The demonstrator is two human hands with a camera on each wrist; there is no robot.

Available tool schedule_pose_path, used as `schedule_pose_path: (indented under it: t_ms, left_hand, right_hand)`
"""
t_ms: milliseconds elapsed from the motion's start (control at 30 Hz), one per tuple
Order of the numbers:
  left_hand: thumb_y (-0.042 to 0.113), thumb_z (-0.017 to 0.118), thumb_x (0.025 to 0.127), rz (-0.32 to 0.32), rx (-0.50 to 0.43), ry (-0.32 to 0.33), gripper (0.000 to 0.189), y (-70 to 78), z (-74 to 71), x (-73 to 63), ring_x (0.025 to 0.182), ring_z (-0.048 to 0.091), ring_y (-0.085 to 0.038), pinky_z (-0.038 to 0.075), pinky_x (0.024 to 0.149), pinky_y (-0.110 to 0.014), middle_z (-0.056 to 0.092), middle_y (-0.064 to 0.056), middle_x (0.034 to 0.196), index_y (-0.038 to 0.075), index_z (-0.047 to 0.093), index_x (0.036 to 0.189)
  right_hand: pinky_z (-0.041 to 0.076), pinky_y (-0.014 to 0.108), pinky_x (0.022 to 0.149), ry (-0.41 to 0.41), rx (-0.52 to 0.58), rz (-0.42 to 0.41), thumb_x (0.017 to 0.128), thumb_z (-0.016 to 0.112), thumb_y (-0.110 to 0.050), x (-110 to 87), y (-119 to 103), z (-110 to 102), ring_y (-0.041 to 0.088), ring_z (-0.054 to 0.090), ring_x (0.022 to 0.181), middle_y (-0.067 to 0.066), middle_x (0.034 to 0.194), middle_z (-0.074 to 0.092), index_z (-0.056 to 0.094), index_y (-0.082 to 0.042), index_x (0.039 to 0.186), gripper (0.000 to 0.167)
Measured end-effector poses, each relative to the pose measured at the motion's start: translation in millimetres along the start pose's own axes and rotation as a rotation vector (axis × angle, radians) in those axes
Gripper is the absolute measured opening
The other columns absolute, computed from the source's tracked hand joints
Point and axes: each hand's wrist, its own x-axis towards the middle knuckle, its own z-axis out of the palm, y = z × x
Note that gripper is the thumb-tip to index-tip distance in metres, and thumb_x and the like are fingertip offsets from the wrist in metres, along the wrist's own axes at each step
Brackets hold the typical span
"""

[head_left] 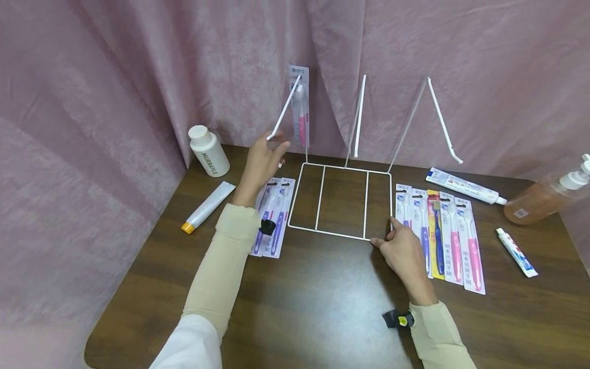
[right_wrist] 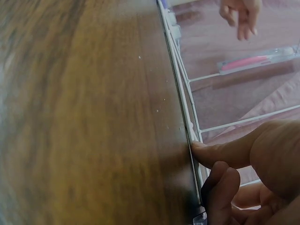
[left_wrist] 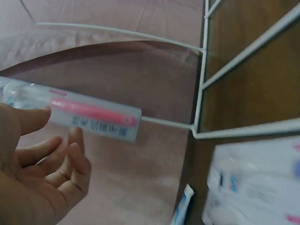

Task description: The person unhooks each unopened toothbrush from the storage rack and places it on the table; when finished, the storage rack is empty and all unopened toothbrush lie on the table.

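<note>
A packaged pink toothbrush [head_left: 301, 120] hangs from the left arm [head_left: 284, 107] of a white wire rack [head_left: 341, 234]. My left hand [head_left: 261, 166] is raised by the front tip of that arm. In the left wrist view its loosely bent fingers lie close to the toothbrush pack [left_wrist: 93, 112], with nothing gripped. At the rack's front right corner, my right hand [head_left: 405, 251] holds the base wire between thumb and forefinger. The right wrist view shows the thumb [right_wrist: 215, 152] against the wire, with the other fingers curled below. The rack's middle and right arms hold nothing.
Packaged toothbrushes lie left [head_left: 276, 225] and right [head_left: 454, 246] of the rack. A white bottle [head_left: 212, 156] and a toothpaste tube [head_left: 207, 207] are at the left. Two tubes [head_left: 465, 185] [head_left: 517, 252] and a pump bottle [head_left: 539, 200] are at the right. A pink curtain [head_left: 230, 61] hangs behind.
</note>
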Motion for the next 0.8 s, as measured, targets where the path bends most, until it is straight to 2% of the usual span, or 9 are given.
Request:
schedule_pose_path:
  t_ms: [167,300,400,500,633,800]
  left_hand:
    - [0.019,0.069,0.113,-0.009,-0.122,0.039,0.048,11.6,16.1,29.5,0.077,0.067,-0.015,0.052,0.066,-0.018,0.069,-0.022,0.15,0.001,0.063,0.157]
    - [0.012,0.07,0.111,-0.051,-0.205,0.034,0.046,15.7,24.8,43.3,0.076,0.064,-0.01,0.054,0.069,-0.02,0.07,-0.019,0.143,0.002,0.063,0.155]
    - [0.009,0.07,0.11,-0.069,-0.23,0.038,0.041,16.5,23.9,44.9,0.076,0.066,-0.012,0.054,0.069,-0.02,0.072,-0.017,0.138,0.002,0.066,0.151]
    - [0.008,0.069,0.11,-0.045,-0.218,0.061,0.03,17.7,23.2,44.6,0.077,0.066,-0.014,0.054,0.07,-0.02,0.075,-0.019,0.127,-0.003,0.071,0.138]
    - [0.007,0.069,0.11,-0.023,-0.206,0.094,0.02,18.9,23.3,44.8,0.079,0.066,-0.015,0.056,0.073,-0.02,0.074,-0.011,0.112,-0.007,0.073,0.123]
    - [0.007,0.072,0.109,-0.016,-0.218,0.123,0.017,18.1,24.7,48.0,0.073,0.065,-0.011,0.057,0.071,-0.02,0.07,-0.001,0.096,-0.007,0.074,0.119]
  right_hand:
    - [0.047,0.036,0.062,-0.013,0.011,0.005,0.093,0.093,-0.029,-2.9,-3,-3,0.024,0.061,0.074,0.008,0.088,0.07,0.051,0.011,0.165,0.093]
    - [0.047,0.035,0.061,-0.026,0.031,0.026,0.093,0.093,-0.028,-4.6,-9,-6,0.024,0.059,0.073,0.008,0.089,0.068,0.05,0.01,0.166,0.093]
    - [0.046,0.034,0.06,-0.028,0.037,0.031,0.092,0.094,-0.028,-5.1,-14,-5,0.023,0.058,0.072,0.008,0.089,0.066,0.051,0.009,0.166,0.093]
    - [0.046,0.035,0.06,-0.027,0.037,0.026,0.092,0.093,-0.027,-5.3,-16,-4,0.023,0.058,0.072,0.009,0.088,0.066,0.051,0.01,0.166,0.092]
    - [0.047,0.036,0.06,-0.022,0.031,0.015,0.092,0.093,-0.027,-4.4,-15,-3,0.023,0.058,0.072,0.008,0.088,0.066,0.051,0.01,0.165,0.092]
    - [0.047,0.036,0.06,-0.019,0.029,0.005,0.092,0.093,-0.028,-1.6,-12,-3,0.024,0.059,0.072,0.008,0.088,0.067,0.051,0.01,0.165,0.092]
